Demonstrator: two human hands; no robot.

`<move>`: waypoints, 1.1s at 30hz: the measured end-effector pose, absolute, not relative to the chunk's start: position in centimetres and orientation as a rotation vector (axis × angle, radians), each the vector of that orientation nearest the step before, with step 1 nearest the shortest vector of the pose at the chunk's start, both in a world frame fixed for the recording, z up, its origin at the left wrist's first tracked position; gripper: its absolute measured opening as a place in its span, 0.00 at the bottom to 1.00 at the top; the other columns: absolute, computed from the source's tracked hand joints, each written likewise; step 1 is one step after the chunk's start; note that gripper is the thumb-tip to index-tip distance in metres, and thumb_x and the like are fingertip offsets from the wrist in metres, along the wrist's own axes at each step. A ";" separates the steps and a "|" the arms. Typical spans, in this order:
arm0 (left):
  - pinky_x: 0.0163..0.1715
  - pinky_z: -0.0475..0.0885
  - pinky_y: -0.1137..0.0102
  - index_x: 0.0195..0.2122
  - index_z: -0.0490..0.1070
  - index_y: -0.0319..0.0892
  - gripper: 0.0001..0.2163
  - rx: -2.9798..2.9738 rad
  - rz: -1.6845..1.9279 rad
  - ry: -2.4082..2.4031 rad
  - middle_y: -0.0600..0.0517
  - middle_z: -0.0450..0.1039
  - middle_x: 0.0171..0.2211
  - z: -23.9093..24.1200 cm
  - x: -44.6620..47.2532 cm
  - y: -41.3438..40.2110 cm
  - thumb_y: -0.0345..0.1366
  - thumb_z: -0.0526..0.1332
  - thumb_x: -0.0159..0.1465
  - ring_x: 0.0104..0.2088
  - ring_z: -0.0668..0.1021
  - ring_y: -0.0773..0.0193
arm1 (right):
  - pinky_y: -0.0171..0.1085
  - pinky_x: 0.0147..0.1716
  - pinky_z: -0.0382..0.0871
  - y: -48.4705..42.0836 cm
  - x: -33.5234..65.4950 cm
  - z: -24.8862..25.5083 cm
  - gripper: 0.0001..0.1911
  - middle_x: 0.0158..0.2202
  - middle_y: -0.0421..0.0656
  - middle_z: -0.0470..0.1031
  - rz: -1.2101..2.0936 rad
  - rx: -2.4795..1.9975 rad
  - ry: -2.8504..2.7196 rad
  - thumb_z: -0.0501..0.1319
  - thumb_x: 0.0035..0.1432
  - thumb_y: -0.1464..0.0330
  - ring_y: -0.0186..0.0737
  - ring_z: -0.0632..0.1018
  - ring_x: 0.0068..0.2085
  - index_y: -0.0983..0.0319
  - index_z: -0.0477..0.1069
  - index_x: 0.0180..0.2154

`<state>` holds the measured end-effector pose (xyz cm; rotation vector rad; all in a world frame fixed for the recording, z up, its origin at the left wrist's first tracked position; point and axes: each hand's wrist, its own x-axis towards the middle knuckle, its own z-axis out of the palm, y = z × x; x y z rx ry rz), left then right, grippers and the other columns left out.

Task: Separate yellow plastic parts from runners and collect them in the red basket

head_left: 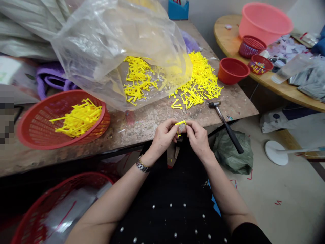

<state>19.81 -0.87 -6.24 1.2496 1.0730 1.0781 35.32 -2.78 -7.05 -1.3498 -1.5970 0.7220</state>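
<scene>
My left hand point(164, 137) and my right hand point(197, 138) meet just in front of the table's near edge, both pinching one small yellow plastic piece point(180, 123) between the fingertips. A silver watch sits on my left wrist. Beyond the hands a heap of the same yellow pieces point(198, 81) lies on the worn table point(152, 122), partly under a big clear plastic bag point(119, 44). A red mesh basket point(33, 130) at the left holds more yellow pieces point(78, 118).
A hammer point(224, 123) lies over the table's right edge. A red bowl point(232, 70) stands at the back right. A second wooden table carries a pink basin point(264, 22) and two small red baskets. Another red basket point(50, 206) sits below left. A white fan base point(275, 152) stands on the floor.
</scene>
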 end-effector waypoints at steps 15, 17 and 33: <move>0.16 0.70 0.79 0.37 0.74 0.41 0.08 1.298 1.064 1.066 0.55 0.72 0.24 -6.6 20.1 -1.1 0.41 0.63 0.63 0.19 0.73 0.71 | 0.37 0.38 0.70 -3.2 35.5 -7.2 0.12 0.33 0.42 0.78 0.615 -1.370 -1.674 0.52 0.68 0.67 0.40 0.78 0.35 0.58 0.74 0.42; 0.17 0.70 0.79 0.36 0.74 0.42 0.07 1.314 1.066 1.076 0.55 0.72 0.24 -6.4 20.1 -1.2 0.40 0.63 0.64 0.19 0.73 0.71 | 0.38 0.39 0.69 -3.3 35.4 -7.3 0.12 0.34 0.43 0.78 0.537 -1.394 -1.722 0.51 0.68 0.67 0.41 0.78 0.36 0.59 0.74 0.43; 0.16 0.68 0.77 0.35 0.72 0.41 0.06 1.363 1.007 1.107 0.56 0.71 0.22 -6.4 20.1 -1.3 0.36 0.58 0.64 0.18 0.73 0.70 | 0.38 0.36 0.66 -3.9 35.3 -7.8 0.12 0.32 0.44 0.75 0.296 -1.385 -1.891 0.49 0.70 0.70 0.41 0.75 0.33 0.59 0.70 0.40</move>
